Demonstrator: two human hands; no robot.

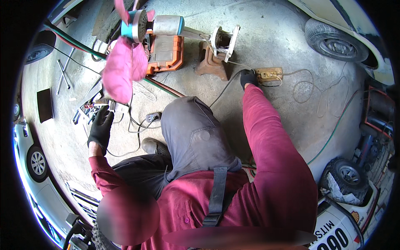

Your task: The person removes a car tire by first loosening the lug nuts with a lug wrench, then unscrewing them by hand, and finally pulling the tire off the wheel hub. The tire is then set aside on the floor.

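My right hand (249,79), in a black glove, is at the left end of a wooden outlet board (275,74) on the concrete floor. A black cord (225,88) runs up into that hand; its end is hidden by the closed fingers. Over on the left, my left hand (101,126), also gloved in black, has its fingers stretched out. They reach close to a brush-like tool (109,102) among loose hand tools (85,109); contact is hard to tell. A small black-and-grey corded device (153,117) lies by my boot (154,146).
A fan with pink blades (125,66) hangs large in front. Beyond stand an orange tool case (177,52) and a rusty jack stand (212,62) under an axle part (223,41). Hoses (83,46) cross the floor. Vehicle wheels (333,41) and a cross wrench (63,75) lie around.
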